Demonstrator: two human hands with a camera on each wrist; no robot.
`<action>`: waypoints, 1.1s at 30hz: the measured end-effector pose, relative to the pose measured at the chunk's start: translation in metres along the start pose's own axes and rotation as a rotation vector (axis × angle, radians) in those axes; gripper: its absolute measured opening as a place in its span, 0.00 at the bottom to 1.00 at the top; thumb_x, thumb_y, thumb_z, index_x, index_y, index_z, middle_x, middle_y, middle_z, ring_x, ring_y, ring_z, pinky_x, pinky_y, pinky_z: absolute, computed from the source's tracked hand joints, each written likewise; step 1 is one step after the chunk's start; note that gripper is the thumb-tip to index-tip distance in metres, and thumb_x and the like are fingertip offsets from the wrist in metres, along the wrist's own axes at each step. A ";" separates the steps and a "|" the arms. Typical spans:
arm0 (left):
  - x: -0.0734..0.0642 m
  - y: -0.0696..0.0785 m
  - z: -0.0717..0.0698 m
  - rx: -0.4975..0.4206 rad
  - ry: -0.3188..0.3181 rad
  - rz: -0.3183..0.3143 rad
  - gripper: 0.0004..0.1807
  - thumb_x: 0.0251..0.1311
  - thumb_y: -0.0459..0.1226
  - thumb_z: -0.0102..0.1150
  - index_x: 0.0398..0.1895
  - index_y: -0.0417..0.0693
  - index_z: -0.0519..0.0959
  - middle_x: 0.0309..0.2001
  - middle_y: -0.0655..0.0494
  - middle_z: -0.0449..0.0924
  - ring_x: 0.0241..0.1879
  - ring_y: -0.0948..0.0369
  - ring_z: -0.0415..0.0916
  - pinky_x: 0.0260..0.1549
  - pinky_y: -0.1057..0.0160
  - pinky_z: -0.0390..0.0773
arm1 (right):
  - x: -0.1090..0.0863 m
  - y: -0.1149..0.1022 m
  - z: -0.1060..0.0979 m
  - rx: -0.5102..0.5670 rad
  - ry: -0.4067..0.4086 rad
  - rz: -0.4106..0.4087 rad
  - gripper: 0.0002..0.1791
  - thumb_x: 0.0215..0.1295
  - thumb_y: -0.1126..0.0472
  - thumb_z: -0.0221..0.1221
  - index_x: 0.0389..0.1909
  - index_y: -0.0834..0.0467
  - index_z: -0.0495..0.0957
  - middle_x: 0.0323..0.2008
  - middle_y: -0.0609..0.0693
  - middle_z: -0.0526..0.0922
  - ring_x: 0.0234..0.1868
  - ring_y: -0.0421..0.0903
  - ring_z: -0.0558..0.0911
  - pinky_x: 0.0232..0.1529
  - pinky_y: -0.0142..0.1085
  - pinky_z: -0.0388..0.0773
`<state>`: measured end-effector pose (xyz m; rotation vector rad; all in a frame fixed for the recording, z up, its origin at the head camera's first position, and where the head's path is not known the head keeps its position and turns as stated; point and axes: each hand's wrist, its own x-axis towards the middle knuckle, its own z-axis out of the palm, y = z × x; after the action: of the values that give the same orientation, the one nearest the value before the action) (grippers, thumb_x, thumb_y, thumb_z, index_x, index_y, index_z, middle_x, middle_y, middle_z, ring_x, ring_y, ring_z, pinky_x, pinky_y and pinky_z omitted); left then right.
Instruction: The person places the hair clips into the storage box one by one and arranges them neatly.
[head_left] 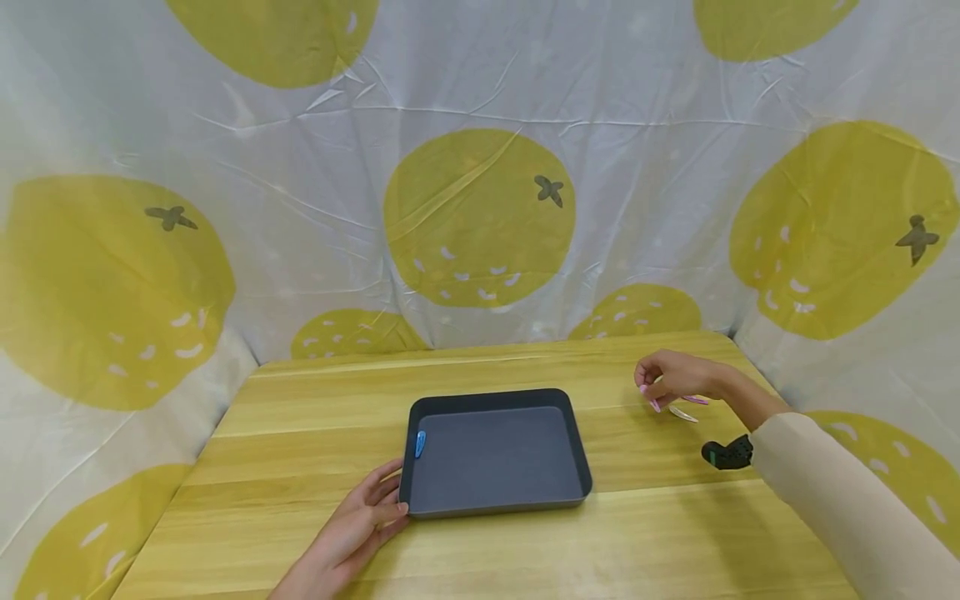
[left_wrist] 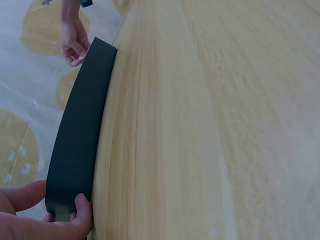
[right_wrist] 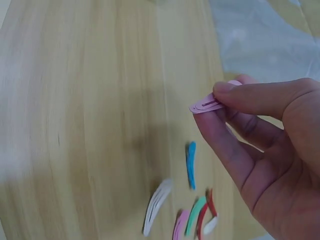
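Note:
My left hand [head_left: 356, 521] grips the near left corner of a dark grey rectangular tray [head_left: 498, 467], thumb at the rim. The left wrist view shows the tray's outer side [left_wrist: 80, 125] between thumb and fingers. Inside the tray, by its left wall, lies a blue snap hair clip [head_left: 420, 444]. To the right of the tray, my right hand [head_left: 678, 377] pinches a pink snap hair clip [right_wrist: 206, 105] between thumb and finger, above the table. Below it lie a white clip [right_wrist: 156, 207], a blue clip [right_wrist: 191, 165], a green clip [right_wrist: 195, 215] and a second pink clip [right_wrist: 179, 226].
Red clips [right_wrist: 201, 220] lie beside the green one, with a small white piece [right_wrist: 210, 225] there. A black perforated object [head_left: 727, 453] shows by the right sleeve [head_left: 847, 492]. A lemon-patterned curtain [head_left: 480, 75] surrounds the wooden table [head_left: 300, 433].

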<state>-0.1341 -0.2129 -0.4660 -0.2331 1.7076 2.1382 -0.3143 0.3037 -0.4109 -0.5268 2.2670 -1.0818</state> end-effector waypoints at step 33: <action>-0.001 -0.003 -0.003 -0.009 -0.016 0.025 0.43 0.66 0.19 0.51 0.82 0.41 0.47 0.78 0.30 0.45 0.74 0.38 0.52 0.68 0.36 0.61 | 0.072 -0.075 0.068 0.005 -0.022 -0.170 0.06 0.74 0.73 0.56 0.38 0.60 0.72 0.34 0.61 0.81 0.35 0.58 0.86 0.46 0.54 0.84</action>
<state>-0.1324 -0.2154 -0.4689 -0.1981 1.7015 2.1601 -0.3176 0.1795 -0.4088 -0.7363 2.2319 -1.1571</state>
